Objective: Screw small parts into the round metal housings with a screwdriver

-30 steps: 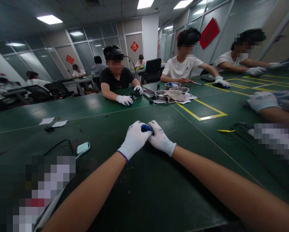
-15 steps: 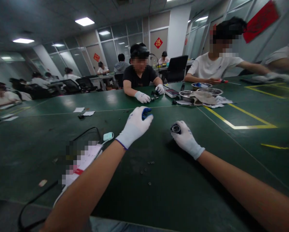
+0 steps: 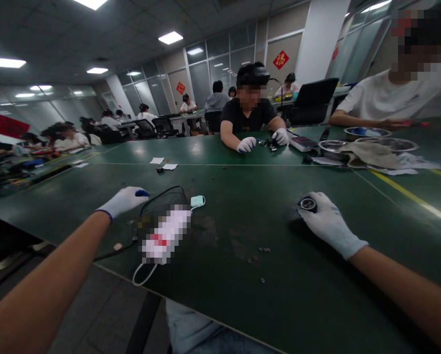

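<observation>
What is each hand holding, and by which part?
The right hand grips a small black round part around its side, ringed end showing. The left hand holds a small blue piece in its fingers; only its tip shows.

A red diamond sign point(image 3: 281, 59) on the far wall carries one gold character, 福. A smaller red diamond point(image 3: 180, 88) further back is too small for me to read, as is the red banner point(image 3: 8, 126) far left. The card point(image 3: 164, 235) on the counter point(image 3: 235, 206) beside my left grip point(image 3: 126, 199) is blurred.
</observation>
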Available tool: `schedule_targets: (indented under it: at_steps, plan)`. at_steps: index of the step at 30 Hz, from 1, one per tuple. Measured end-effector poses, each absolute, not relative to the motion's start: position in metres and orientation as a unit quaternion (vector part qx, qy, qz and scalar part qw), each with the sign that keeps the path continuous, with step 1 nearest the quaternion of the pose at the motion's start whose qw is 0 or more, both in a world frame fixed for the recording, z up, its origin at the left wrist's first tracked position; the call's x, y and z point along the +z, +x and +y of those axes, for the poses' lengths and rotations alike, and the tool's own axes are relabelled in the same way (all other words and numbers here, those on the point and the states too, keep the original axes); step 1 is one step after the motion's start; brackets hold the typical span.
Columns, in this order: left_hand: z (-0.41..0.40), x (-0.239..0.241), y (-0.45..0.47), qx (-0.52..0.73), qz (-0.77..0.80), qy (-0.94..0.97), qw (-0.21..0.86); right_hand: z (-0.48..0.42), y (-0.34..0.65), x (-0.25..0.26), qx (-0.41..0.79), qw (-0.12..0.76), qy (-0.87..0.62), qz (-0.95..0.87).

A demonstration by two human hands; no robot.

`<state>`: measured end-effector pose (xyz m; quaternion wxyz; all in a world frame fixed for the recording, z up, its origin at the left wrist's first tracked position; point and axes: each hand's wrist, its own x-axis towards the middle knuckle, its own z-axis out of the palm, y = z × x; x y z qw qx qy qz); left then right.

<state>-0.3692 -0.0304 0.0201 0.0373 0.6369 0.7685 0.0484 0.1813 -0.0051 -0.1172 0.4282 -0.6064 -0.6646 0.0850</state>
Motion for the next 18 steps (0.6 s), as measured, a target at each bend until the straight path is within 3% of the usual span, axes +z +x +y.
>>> schedule_targets:
  at_steps: [7,18]
  plan:
    - [-0.04,-0.033,-0.374,-0.029,0.782,0.621,-0.043,-0.007,0.182,-0.119,0.064,0.427,-0.597,-0.676]
    - [-0.025,-0.027,-0.381,-0.04,0.795,0.605,0.012,-0.01,0.181,-0.115,0.092,0.415,-0.59,-0.687]
